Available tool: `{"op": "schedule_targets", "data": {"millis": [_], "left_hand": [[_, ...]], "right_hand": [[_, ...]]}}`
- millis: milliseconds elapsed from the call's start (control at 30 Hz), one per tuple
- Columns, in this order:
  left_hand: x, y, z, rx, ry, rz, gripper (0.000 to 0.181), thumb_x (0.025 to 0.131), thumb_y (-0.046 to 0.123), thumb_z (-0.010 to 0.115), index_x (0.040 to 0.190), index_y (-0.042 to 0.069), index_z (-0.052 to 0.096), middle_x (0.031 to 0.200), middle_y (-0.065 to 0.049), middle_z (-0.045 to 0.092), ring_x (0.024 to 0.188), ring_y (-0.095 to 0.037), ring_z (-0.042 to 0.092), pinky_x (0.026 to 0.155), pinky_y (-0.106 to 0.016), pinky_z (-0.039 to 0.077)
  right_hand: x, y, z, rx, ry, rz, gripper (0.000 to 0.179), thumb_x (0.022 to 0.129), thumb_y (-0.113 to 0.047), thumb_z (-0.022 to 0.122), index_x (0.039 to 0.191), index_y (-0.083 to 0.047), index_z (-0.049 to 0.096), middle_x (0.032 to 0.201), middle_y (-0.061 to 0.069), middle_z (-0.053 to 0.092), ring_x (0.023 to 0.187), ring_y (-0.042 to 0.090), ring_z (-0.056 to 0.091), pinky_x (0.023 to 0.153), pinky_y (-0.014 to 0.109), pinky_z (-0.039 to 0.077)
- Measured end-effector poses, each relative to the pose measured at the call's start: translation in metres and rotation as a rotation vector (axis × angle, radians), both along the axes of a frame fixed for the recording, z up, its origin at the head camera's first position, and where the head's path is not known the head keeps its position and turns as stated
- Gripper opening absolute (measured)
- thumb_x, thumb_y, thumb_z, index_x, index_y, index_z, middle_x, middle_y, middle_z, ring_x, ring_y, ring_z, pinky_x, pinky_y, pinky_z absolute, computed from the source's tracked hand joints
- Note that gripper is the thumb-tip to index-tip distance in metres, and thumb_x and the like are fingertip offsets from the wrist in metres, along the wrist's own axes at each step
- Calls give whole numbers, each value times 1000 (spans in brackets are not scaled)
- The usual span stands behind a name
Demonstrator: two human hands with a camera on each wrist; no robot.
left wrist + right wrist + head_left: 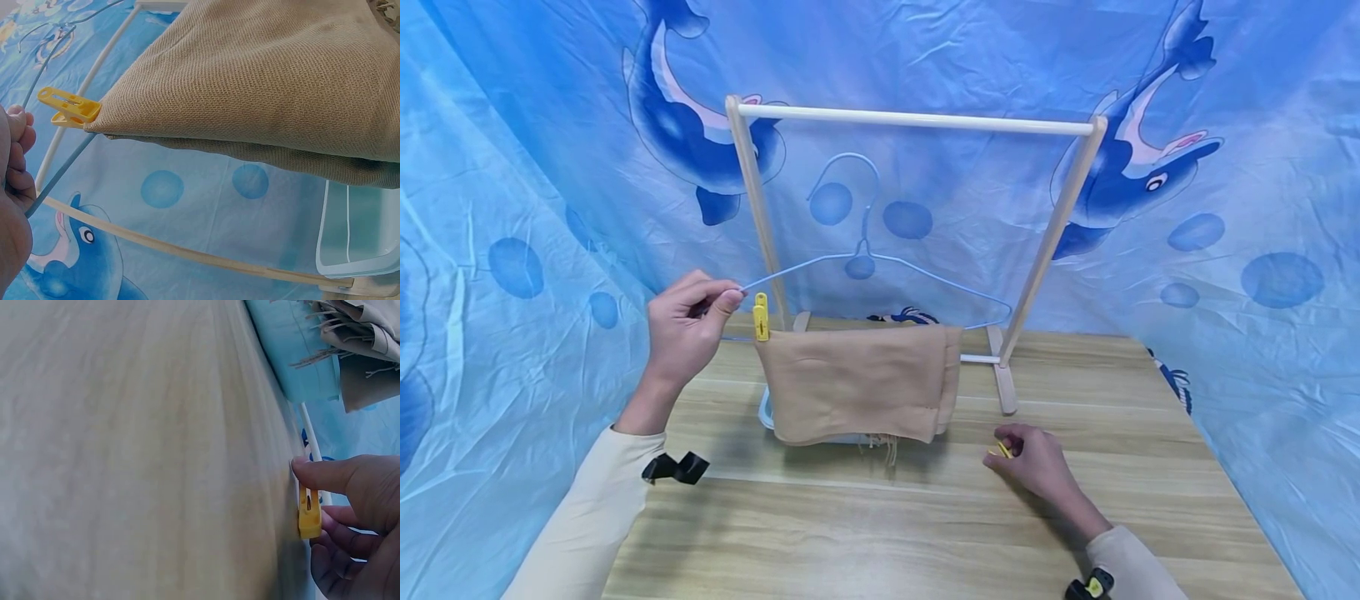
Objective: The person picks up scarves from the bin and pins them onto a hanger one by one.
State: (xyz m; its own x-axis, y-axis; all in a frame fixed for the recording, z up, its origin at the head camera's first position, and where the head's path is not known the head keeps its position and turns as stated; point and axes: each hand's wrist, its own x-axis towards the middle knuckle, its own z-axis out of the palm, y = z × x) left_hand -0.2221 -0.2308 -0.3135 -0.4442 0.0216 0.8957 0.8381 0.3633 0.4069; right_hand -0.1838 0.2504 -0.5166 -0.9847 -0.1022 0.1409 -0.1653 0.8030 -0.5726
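Observation:
My left hand grips the left corner of a light-blue wire hanger, holding it up. A folded tan fringed cloth drapes over the hanger's lower bar. A yellow clothespin clamps the cloth's left top corner beside my left hand; the left wrist view shows this clothespin close up. Low over the table at the right, my right hand pinches a second yellow clothespin between thumb and fingers. The cloth's right top corner has no clothespin visible on it.
A wooden rack with a white top rail stands behind the hanger. Partly hidden under the cloth is a light-blue plastic basin. The wood-grain table is backed by blue dolphin-print curtains.

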Motion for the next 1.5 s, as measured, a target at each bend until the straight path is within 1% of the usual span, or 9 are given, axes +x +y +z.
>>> {"op": "schedule_targets", "data": {"millis": [167,267,333,500,800,1033,1200,1333,1500], "left_hand": [[0,1,0,-3,4,0,13,91,-3,74,84,-15,73,75,-1,62,63,-4,45,56,-16,32],[1,1,0,-2,3,0,15,91,-2,74,84,-16,72,75,-1,62,63,-4,45,55,-16,32],[1,1,0,-1,3,1,16,91,-2,74,83,-16,72,75,-1,62,63,-4,45,55,-16,32],[1,1,0,-2,7,3,14,90,-3,75,84,-15,72,75,-1,61,63,-4,44,55,-16,32],[2,1,-1,5,11,-2,11,90,-4,75,86,-14,73,75,0,61,63,-4,44,55,-16,31],[2,1,-1,2,11,-4,12,90,-4,75,85,-15,73,76,0,62,62,-4,44,55,-16,32],[2,1,0,4,11,-3,11,90,-5,75,85,-14,73,76,0,62,63,-4,45,56,-16,33],[2,1,0,3,11,-3,10,89,-5,75,86,-14,74,75,0,62,63,-4,45,56,-16,32],[2,1,0,4,7,-1,13,90,-3,75,85,-15,73,75,1,62,63,-4,45,55,-16,32]], "right_hand": [[1,3,7,-2,-4,37,36,77,-29,91,105,-9,79,91,-1,72,79,10,61,69,27,50],[1,4,14,-14,6,58,35,77,-26,91,106,-10,80,98,3,74,83,12,64,70,27,53],[2,5,19,-32,16,82,35,78,-23,90,108,-9,79,99,3,74,84,13,65,70,28,53],[1,6,32,-72,40,107,37,80,-18,89,113,-6,77,99,2,75,86,17,68,71,29,55],[-2,11,52,-73,108,100,46,77,-17,91,118,-4,75,98,5,75,85,19,69,71,31,56],[-6,13,77,-66,194,142,41,79,-12,89,116,-2,76,94,7,75,81,19,72,70,34,60],[-9,12,97,-64,263,177,39,79,-9,88,116,-4,76,93,4,75,80,15,72,69,27,60],[-12,12,113,-97,280,194,38,82,-9,86,117,-1,75,91,5,76,80,14,72,69,23,59],[-12,12,137,-133,257,190,33,90,-13,81,119,-2,73,95,7,76,82,12,72,70,21,57]]}}
